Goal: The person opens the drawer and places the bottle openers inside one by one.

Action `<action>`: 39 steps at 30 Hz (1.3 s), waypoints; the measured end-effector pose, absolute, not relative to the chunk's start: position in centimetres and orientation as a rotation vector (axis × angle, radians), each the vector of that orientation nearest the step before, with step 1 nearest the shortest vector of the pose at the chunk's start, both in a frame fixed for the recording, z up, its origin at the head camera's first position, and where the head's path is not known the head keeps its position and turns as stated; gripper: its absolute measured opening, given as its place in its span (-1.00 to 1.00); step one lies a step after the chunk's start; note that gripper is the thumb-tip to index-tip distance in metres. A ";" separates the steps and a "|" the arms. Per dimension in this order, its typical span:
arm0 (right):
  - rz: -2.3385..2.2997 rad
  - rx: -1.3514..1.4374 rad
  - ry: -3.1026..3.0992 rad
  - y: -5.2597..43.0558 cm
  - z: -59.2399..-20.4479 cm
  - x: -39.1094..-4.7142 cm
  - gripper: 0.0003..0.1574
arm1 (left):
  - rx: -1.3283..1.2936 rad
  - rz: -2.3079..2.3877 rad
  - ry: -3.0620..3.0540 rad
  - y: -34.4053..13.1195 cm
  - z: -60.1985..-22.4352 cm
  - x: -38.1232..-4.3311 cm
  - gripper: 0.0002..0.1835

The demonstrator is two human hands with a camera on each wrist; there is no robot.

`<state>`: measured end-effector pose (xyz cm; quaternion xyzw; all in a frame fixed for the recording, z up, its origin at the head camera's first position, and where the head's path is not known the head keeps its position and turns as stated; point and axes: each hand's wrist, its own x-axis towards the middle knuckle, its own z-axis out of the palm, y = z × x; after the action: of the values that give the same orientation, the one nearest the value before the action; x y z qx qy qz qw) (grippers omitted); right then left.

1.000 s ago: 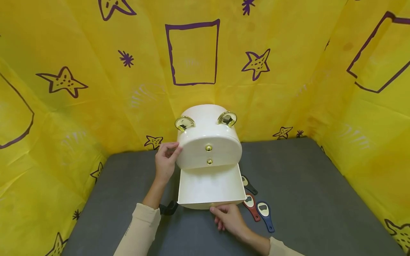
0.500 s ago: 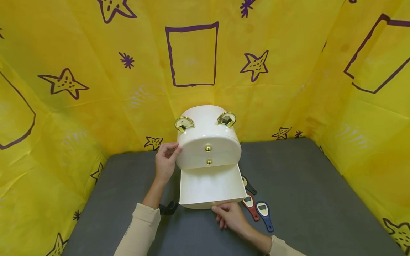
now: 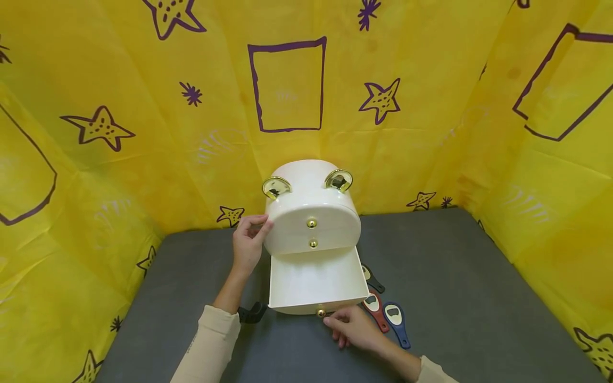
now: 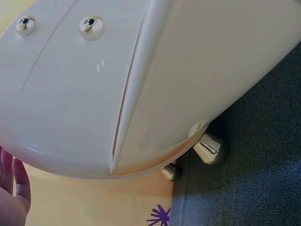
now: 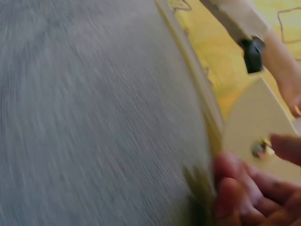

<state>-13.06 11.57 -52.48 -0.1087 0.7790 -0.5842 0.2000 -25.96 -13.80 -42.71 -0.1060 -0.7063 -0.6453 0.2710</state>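
Note:
A glossy white drawer box (image 3: 310,183) with two gold ears stands at the back of the grey table. Its bottom drawer (image 3: 318,274) is pulled out, and nothing lies in the visible part. My left hand (image 3: 248,247) rests its thumb and fingertips against the box's left side, as the left wrist view also shows near the curved edge. My right hand (image 3: 356,327) is just right of the drawer's gold knob (image 3: 321,313), which is uncovered. In the right wrist view the thumb (image 5: 287,148) lies close beside that knob, with the other fingers bent below.
Right of the drawer lie three bottle openers: a black one (image 3: 375,282), a red one (image 3: 377,313) and a blue one (image 3: 396,322). Yellow patterned cloth (image 3: 201,133) walls the table at the back and sides. A black wrist camera mount (image 3: 252,313) sits by the left forearm.
The right hand has come off the drawer's knob and shifted slightly right, so the knob now shows. The drawer stays out; the left hand keeps its place on the box.

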 end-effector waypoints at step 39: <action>-0.734 -0.081 2.929 22.4 -49.5 -12.6 -0.49 | -0.313 -1.741 -1.907 -13.3 -40.7 -24.4 -0.81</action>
<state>-12.60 22.40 -49.47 -0.0266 0.9679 -0.2427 0.0605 -24.37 -13.27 -40.75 -0.1161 -0.7064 -0.6452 0.2670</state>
